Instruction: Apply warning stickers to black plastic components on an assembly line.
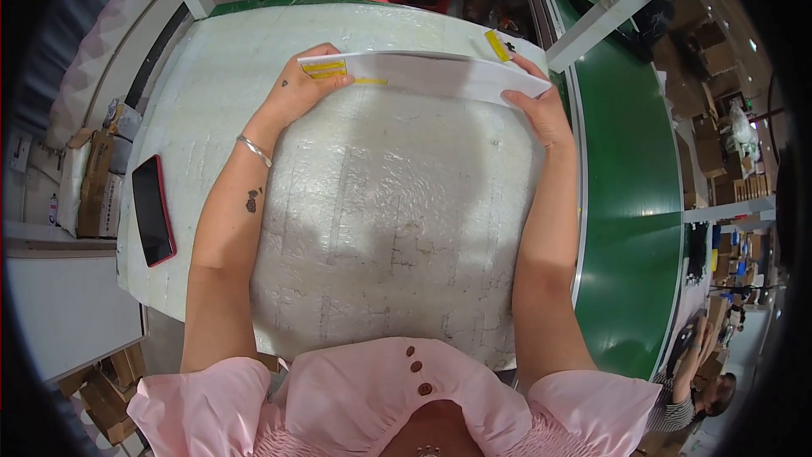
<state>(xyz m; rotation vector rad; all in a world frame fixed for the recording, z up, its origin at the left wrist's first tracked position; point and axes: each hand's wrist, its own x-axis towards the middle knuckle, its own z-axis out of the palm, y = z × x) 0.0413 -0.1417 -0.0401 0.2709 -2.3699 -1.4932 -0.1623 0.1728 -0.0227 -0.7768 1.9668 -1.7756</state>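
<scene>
Crosswise, white panel (pixel 423 74) held between left hand (pixel 298 95), right hand (pixel 545 114).

A pale, glossy table (pixel 389 220) bears a red-edged phone (pixel 153 211) at left.

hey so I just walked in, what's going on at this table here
A person in a pale pink top holds a long, flat white piece by its ends, left hand beside its yellow labels, right hand at the other end. It's at the far side of the whitish, film-covered table; whether it touches the surface is unclear. A black-screened, red-edged phone lies to the left.
</scene>
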